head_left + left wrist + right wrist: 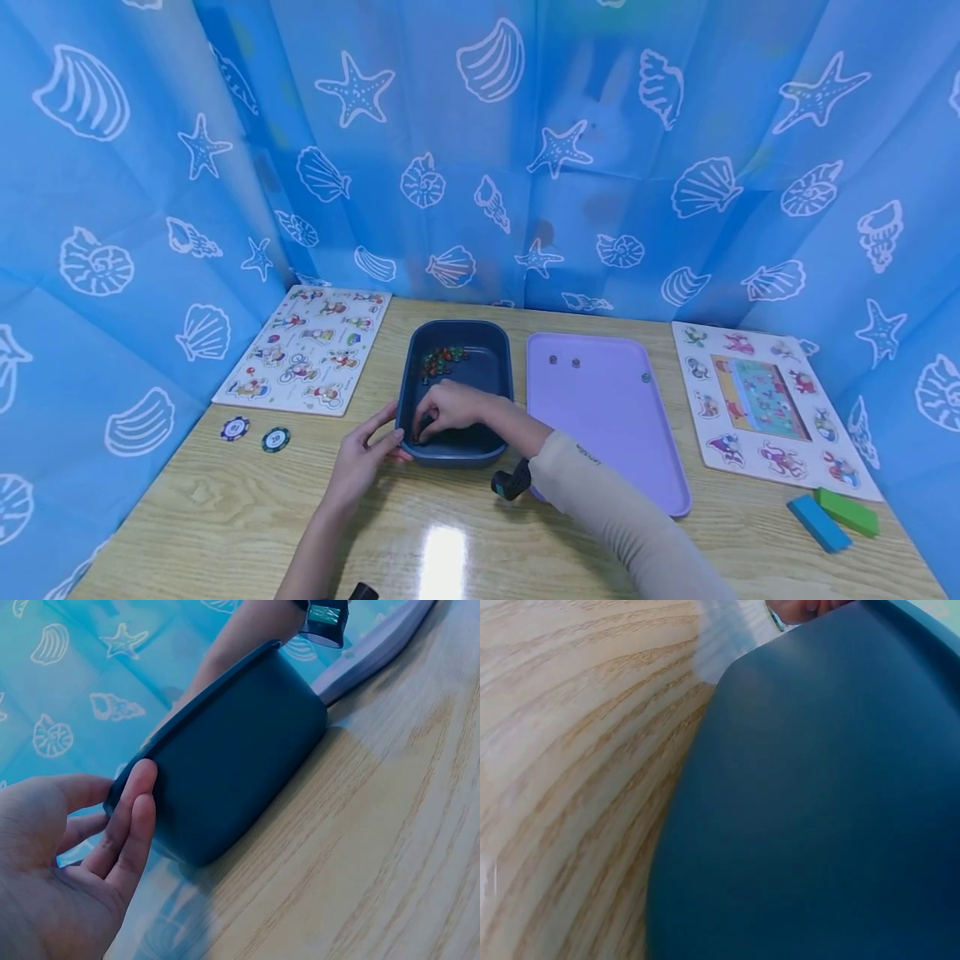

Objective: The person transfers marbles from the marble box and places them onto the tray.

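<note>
Dark bin (459, 461) held by left grip (366, 454), right grip (452, 405) inside.

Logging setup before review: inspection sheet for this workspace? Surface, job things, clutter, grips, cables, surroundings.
Surface: wooden table, bright glare toward the front.
Job things: dark tub holding red and green pieces; purple tray, three small pieces visible on it.
Clutter: two puzzle boards, two chips, blue block, green block.
Grips: left grip holds tub's edge; right grip inside tub, its hold unclear.
Cables: nothing seen.
Surroundings: blue curtain with shell and starfish prints.
</note>
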Demonstrator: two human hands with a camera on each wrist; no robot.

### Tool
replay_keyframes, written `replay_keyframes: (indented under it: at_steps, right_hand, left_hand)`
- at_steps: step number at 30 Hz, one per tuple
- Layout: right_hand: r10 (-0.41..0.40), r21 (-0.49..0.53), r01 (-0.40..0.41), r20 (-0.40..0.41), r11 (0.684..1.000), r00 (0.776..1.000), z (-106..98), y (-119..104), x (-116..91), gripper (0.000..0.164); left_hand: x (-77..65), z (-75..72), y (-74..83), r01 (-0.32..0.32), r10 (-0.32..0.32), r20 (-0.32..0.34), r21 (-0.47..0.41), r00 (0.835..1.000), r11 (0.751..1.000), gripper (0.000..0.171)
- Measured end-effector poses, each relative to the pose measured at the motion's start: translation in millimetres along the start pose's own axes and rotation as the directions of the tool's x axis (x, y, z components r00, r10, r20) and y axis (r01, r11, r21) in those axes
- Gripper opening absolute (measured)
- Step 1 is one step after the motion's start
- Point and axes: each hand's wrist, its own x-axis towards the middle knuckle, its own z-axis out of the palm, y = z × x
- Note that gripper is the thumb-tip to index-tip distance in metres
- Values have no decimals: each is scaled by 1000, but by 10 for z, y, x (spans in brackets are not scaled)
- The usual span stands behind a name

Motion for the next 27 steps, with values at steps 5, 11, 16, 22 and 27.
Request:
replay_keyframes:
  at_steps: [5, 11, 16, 22, 27]
  right_hand:
    - [10, -4, -10, -4, 1000, 1000, 14, -2, 5, 12]
    - [9, -12, -9, -20, 1000, 1000, 20, -22, 7, 14]
    - [8, 21, -7, -28, 1000, 1000, 15, 6, -8, 13]
    - [14, 116, -4, -85, 993, 996, -78, 52, -93, 16]
    - [59, 158, -18, -259, 987, 964, -300, 89, -306, 18]
  left_hand:
    - [2, -4, -13, 0, 0, 9, -8, 1000, 1000, 51]
    - [5, -4, -13, -4, 4, 12, -5, 1000, 1000, 51]
    - [6, 5, 15, 9, -9, 15, -12, 1000, 1000, 49]
    - [1, 13, 15, 25, -25, 6, 3, 1000, 1000, 49]
    - [2, 12, 3, 32, -32, -22, 7, 999, 999, 47]
